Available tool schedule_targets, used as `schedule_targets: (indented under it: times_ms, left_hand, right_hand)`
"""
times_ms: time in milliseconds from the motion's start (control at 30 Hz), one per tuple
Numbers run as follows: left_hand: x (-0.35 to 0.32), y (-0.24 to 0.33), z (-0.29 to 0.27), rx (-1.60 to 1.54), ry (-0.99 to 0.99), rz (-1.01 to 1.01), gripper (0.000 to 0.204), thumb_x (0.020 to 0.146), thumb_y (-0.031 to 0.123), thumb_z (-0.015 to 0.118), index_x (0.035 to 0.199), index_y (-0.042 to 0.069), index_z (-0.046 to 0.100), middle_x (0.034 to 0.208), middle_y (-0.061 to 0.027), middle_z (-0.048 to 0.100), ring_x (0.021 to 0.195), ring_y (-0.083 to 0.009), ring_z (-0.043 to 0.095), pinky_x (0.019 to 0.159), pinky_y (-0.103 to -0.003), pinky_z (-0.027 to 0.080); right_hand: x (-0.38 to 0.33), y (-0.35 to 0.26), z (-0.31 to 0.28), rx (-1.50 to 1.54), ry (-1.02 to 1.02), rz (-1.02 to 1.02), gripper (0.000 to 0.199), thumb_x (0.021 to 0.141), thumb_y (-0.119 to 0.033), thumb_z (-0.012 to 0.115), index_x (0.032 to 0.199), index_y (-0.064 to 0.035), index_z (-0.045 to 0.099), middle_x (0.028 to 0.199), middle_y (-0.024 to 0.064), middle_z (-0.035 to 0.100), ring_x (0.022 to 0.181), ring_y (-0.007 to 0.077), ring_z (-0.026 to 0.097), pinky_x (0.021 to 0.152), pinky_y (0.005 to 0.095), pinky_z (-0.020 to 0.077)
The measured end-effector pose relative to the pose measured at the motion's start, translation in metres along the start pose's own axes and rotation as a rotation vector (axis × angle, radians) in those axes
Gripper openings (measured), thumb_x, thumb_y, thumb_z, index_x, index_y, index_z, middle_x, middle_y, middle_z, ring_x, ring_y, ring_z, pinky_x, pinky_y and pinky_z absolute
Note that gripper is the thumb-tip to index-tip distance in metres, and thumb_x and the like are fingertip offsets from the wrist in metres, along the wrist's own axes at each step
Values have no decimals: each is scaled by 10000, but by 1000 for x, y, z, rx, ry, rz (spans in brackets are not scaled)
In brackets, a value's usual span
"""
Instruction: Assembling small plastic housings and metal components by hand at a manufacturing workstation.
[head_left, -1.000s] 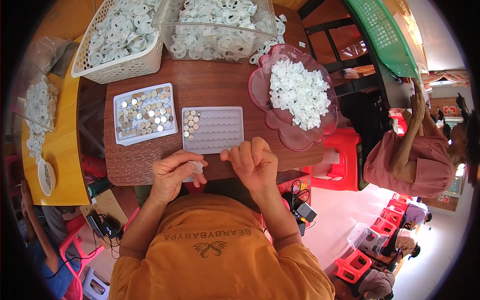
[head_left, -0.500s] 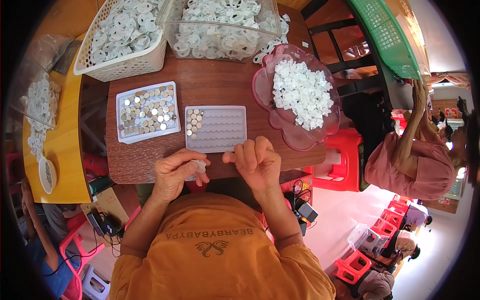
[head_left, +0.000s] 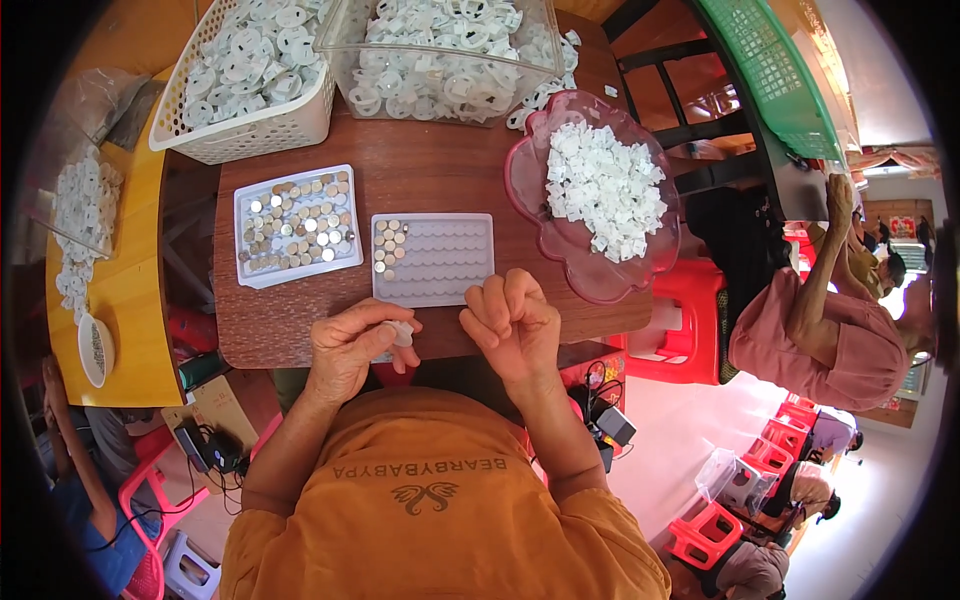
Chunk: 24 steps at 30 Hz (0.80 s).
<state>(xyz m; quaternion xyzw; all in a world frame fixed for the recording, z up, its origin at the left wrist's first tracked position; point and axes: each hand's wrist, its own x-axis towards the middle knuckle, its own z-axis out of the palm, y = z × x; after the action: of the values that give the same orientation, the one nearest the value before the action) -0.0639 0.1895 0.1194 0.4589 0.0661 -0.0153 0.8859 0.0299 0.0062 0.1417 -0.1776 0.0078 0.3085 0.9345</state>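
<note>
My left hand (head_left: 345, 348) pinches a small translucent white plastic piece (head_left: 400, 340) between thumb and fingers, at the table's near edge. To its right, my right hand (head_left: 512, 325) has its fingers curled in against the thumb; whatever may be between them is hidden. Just beyond both hands lies a pale grooved tray (head_left: 450, 262), with several round silvery button cells (head_left: 387, 245) in its left columns. A second pale tray (head_left: 305, 281) stands to the left, spread with many more button cells (head_left: 300, 222).
A pink flower-shaped bowl (head_left: 522, 165) at the right holds a heap of small white pieces (head_left: 608, 190). At the back, a white basket (head_left: 255, 143) and a clear bin (head_left: 345, 62) are full of translucent plastic parts. A red stool (head_left: 690, 320) and a person (head_left: 820, 340) are at the right.
My right hand has drawn slightly right, away from the left hand. Its thumb, stretched out before, is now tucked against the fingers. The left hand has stayed almost still with the plastic piece.
</note>
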Motion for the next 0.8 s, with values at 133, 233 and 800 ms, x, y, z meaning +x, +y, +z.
schedule_targets:
  times_ms: [133,233,800]
  left_hand:
    - [0,-1,-1,-5,-2,4,247,884,87,583,1046,-99,591,949,-206,619,694,-249,653,516,-280,524]
    - [0,-2,2,-1,21,22,240,881,101,587,1008,-102,601,927,-227,608,641,-272,652,473,-293,534]
    - [-15,14,22,11,158,-33,210,875,53,567,1023,-87,616,917,-199,627,623,-243,639,492,-267,498]
  right_hand:
    - [-1,-1,1,-6,12,20,122,717,40,442,629,-42,423,583,79,447,535,141,343,450,253,321]
    - [0,-1,1,17,-15,10,120,716,39,439,629,-43,429,581,78,448,530,139,340,447,251,319]
    - [-25,8,28,-1486,-159,-479,187,830,4,571,1013,5,606,931,82,627,803,178,574,683,259,443]
